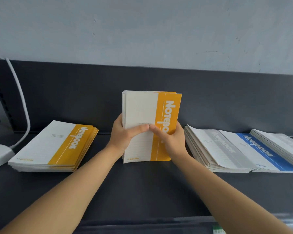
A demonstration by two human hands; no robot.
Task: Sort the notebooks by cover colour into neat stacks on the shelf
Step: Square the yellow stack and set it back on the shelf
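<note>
At your far left a white device (0, 154) sits on the shelf (142, 186), with a white cable (22, 102) arching up from it. Just beside it lies a flat stack of yellow notebooks (54, 146), its edges slightly fanned on the right.

In the middle you hold a bundle (142, 112) of yellow notebooks upright, cover toward you, its lower edge down at the shelf; whether it rests there cannot be told. Your left hand (123, 135) grips the bundle's left edge, thumb curled across the cover, fingers hidden behind. Your right hand (173, 141) grips the right edge the same way, thumb laid over the front. The two thumb tips nearly meet at the middle of the cover.

To your right, well apart from the yellow stack, lies a looser pile: a grey notebook (223, 149) on top of fanned ones, a blue notebook (264, 149) overlapping beside it, and more grey ones (284, 142) at the frame's edge.
</note>
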